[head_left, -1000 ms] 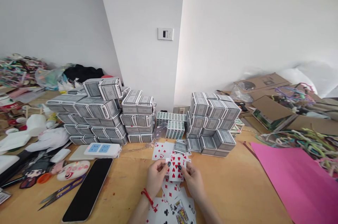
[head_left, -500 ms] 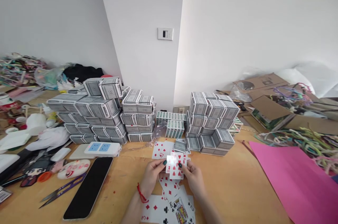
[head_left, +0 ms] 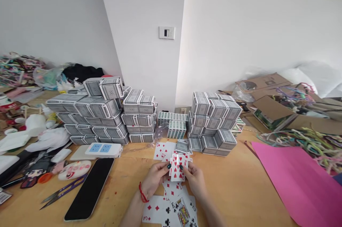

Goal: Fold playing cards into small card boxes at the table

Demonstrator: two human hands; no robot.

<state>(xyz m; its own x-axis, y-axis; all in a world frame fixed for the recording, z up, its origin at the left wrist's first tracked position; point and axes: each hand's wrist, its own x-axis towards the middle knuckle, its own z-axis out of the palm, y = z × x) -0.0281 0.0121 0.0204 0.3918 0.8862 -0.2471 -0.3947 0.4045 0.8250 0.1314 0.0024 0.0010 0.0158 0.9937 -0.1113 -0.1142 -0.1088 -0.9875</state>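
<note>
My left hand (head_left: 157, 177) and my right hand (head_left: 194, 179) are closed on a few playing cards (head_left: 177, 171) held over the table, with a nine of hearts on top. Both thumbs press on the card faces from either side. Below and around them lie loose cards, among them a king of clubs (head_left: 183, 211) and a three of diamonds (head_left: 153, 209). More face-up cards (head_left: 160, 150) lie just beyond my hands, beside a small folded card box (head_left: 182, 146) with a grey patterned surface.
Stacks of grey card-patterned blocks stand at left (head_left: 96, 116) and right (head_left: 213, 120), with green-striped blocks (head_left: 177, 129) between. A phone (head_left: 91, 187), scissors (head_left: 62, 192) and power strip (head_left: 104, 149) lie left. Pink paper (head_left: 283, 180) and a cardboard box (head_left: 280, 109) are at right.
My right hand has drawn the nine of hearts leftward over the other held card, so less of that card shows. My hands have otherwise stayed nearly in place.
</note>
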